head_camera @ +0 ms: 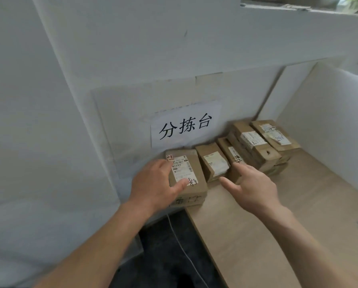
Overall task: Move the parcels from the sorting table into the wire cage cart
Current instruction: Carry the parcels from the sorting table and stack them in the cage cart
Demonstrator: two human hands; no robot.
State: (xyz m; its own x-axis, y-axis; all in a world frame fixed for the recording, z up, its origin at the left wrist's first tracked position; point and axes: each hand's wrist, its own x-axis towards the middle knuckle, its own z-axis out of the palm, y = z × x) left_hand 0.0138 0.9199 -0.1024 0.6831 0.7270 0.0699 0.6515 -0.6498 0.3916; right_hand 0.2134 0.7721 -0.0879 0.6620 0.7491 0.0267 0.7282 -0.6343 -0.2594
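Observation:
Several brown cardboard parcels with white labels stand in a row along the back of the wooden sorting table (278, 235). My left hand (153, 185) grips the leftmost parcel (189, 179) at the table's left end, thumb across its label, fingers round its left side. My right hand (252, 187) hovers open with spread fingers in front of the second parcel (213, 163) and the third parcel (231, 152); its fingertips are close to them, contact unclear. A taller stack of parcels (259, 146) stands further right. The wire cage cart is out of view.
A white wall with a paper sign (185, 126) rises right behind the parcels. A white partition (329, 125) closes the table's right side. Dark floor with a thin white cable (182, 252) lies below the table's left edge.

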